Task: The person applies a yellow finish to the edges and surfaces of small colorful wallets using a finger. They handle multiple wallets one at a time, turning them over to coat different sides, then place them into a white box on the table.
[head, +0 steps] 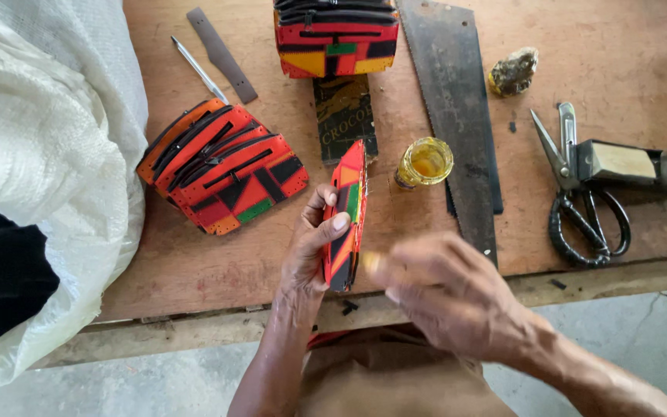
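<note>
Head view: left hand [314, 243] closed around a flat red, orange, green and black pouch [347, 212], held on edge over the wooden counter [194, 262]; right hand [445, 297] blurred beside it, grip unclear. Small yellow jar [424, 161] just beyond; dark rectangular label [345, 116] behind; stacked matching pouches [221, 166] left.

The table [194, 270] is bare, worn wood, matt and scuffed. The purses [225, 166] look like smooth matt leather or rubber sheet, which one I cannot tell. The saw [453, 108] is dull, dark-stained metal. The jar [424, 161] is glossy clear glass. The sack [48, 154] is woven white plastic with a slight sheen. The scissors [577, 185] have metal blades and black wrapped handles.
</note>
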